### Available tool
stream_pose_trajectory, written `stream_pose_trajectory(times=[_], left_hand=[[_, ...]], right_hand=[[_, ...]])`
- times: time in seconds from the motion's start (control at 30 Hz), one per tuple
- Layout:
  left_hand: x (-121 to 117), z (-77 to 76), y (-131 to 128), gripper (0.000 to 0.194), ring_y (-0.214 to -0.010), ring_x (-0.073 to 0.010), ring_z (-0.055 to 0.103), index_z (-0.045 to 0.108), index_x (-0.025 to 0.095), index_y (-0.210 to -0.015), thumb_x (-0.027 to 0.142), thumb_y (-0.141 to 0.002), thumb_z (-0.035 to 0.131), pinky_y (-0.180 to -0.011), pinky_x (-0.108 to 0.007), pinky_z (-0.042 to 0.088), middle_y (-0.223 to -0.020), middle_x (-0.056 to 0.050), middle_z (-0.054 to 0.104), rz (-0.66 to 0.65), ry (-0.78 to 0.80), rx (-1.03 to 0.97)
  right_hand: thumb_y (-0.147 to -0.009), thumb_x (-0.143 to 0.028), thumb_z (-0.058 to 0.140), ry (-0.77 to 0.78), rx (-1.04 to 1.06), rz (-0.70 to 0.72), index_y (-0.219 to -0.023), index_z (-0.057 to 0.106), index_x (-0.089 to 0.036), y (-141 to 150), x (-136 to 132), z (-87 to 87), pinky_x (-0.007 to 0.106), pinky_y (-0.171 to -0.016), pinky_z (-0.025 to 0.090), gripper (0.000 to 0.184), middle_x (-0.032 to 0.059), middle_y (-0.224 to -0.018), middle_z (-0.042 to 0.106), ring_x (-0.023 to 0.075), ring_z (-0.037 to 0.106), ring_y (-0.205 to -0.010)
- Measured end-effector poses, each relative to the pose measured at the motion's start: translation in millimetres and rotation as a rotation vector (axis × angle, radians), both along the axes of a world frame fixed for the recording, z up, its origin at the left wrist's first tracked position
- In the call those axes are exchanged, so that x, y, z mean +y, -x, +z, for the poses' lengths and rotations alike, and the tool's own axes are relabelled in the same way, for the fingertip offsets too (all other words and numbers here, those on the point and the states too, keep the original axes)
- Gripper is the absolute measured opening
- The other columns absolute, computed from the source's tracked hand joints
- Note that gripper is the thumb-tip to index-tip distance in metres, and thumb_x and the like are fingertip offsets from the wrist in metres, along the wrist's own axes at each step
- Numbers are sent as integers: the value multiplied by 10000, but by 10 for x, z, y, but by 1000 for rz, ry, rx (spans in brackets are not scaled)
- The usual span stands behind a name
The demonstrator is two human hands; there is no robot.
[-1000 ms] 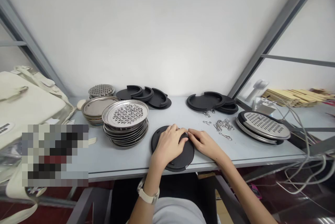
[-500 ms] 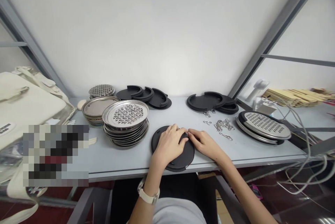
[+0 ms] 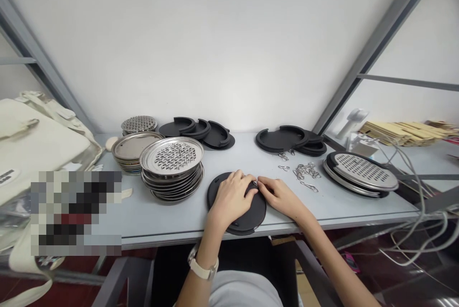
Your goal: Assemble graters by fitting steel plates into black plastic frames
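A round black plastic holder [image 3: 251, 218] lies on the table's front part, directly before me. My left hand [image 3: 234, 197] lies over it, fingers bent at its far right edge and thumb pointing the same way. From the right, my right hand [image 3: 278, 197] meets it there with its fingertips pressed together. A small shiny metal wire clip [image 3: 255, 182] shows between the fingertips of both hands, mostly hidden. More loose wire clips [image 3: 306, 171] lie in a heap to the right of my right hand.
Left stands a stack of round metal grater discs [image 3: 177, 158], with plain metal discs [image 3: 138, 144] behind. Black holders [image 3: 283, 138] lie along the wall. At right is a pile of slotted metal discs [image 3: 366, 173]. Cables [image 3: 423, 187] hang beyond it; a cream bag [image 3: 43, 144] sits far left.
Almost nothing differs. Both hands stay at the holder's edge, and the picture has shifted only very slightly.
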State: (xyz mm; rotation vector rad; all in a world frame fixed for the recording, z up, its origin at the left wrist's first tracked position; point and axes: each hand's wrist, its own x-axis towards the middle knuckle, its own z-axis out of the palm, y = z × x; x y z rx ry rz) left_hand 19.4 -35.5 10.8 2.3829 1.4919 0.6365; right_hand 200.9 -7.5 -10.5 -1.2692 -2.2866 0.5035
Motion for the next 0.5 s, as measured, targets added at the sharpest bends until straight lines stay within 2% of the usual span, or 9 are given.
stream_pose_trajectory(times=[0.5], left_hand=[[8,-20,3,210,-997,-204,553,568,273,-1117,322,-932,479,-771,-309,472,-1030,-33,560,-8,-31,-17]], right_hand=[[-960,-277,350,6,-15,2,-701,442,-213,-5,9,-20,249,-556,316,282,-35,-580,489,133,470,-536]])
